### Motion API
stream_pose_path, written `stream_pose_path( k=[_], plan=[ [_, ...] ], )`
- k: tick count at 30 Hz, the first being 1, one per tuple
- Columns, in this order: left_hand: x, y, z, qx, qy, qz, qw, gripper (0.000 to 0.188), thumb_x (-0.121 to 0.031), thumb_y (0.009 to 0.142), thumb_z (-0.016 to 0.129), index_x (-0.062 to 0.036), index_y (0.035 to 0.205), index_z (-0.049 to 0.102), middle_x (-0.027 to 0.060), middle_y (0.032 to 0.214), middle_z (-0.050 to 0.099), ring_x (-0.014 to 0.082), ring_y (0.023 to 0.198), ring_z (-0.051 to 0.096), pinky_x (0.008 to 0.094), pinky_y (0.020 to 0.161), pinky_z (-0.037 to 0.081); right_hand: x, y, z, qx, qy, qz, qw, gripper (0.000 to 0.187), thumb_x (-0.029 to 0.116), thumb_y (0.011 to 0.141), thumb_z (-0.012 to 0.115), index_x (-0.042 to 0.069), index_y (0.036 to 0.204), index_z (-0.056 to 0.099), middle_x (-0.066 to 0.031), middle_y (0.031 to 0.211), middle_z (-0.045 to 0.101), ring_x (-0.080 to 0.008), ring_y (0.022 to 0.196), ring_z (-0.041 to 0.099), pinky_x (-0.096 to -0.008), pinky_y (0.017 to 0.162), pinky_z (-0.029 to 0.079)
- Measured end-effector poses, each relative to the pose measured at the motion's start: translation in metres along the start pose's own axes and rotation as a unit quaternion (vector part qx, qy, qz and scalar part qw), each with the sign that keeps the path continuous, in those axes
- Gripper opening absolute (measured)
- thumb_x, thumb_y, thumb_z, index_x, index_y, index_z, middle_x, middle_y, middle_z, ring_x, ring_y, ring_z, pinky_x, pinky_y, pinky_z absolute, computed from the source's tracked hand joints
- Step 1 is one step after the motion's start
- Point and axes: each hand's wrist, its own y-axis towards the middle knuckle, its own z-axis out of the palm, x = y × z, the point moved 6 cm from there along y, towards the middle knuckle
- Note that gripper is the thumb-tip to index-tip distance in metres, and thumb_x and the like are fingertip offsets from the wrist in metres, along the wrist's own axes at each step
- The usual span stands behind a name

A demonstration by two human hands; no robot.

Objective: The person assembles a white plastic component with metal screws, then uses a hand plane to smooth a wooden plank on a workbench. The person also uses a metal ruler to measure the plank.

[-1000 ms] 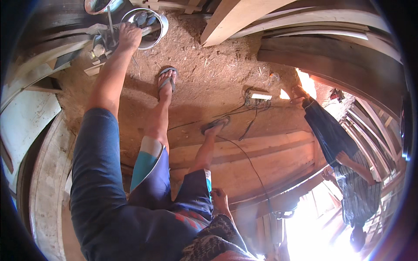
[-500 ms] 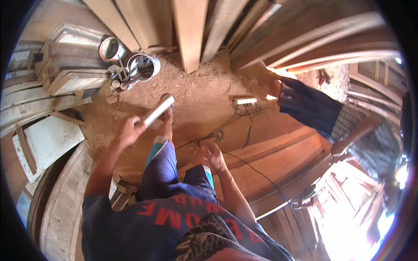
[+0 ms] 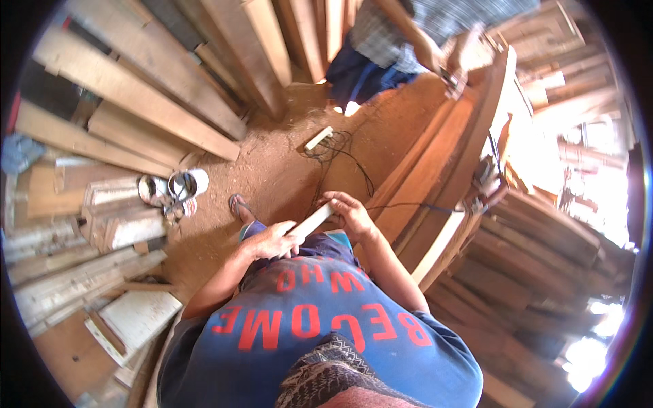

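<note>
Pale bar (image 3: 314, 219): smooth, matt; I can't settle its material from here. Shirt (image 3: 224, 367): soft matt cloth. Scarf (image 3: 335, 359): coarser patterned cloth. I read the planks (image 3: 246, 61) as bare matt wood, the ground (image 3: 266, 155) as rough earth. White bucket (image 3: 200, 180): smooth; plastic or metal, I can't tell.

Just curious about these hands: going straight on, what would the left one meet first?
Probably the right hand, at the far end of the pale, straight bar the left hand holds, though depth is unclear.
</note>
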Motion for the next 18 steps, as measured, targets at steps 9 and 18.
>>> stream_pose_path(
  k=[9,18],
  plan=[
    [-0.145,0.003,0.097,0.063,0.119,-0.071,0.988,0.039,-0.028,0.107,0.059,-0.0041,0.136,0.052,0.0043,0.09,0.065,0.0113,0.067,0.062,0.0275,0.062,0.052,0.096,-0.081,-0.209,-0.139,0.18,-0.196,0.954,0.031,0.009,0.106,0.056,-0.007,0.132,0.059,-0.0243,0.12,0.069,-0.0332,0.111,0.072,-0.0418,0.098,0.062],
    [-0.15,0.075,0.122,0.08,-0.215,0.01,0.973,0.024,-0.029,0.104,0.066,-0.0068,0.111,0.057,0.0022,0.083,0.06,0.0174,0.077,0.064,0.0314,0.07,0.053,0.105,-0.115,-0.244,-0.143,0.31,-0.221,0.914,0.036,0.012,0.108,0.049,-0.012,0.133,0.057,-0.0274,0.124,0.067,-0.0347,0.118,0.068,-0.0447,0.105,0.058]
  ],
)
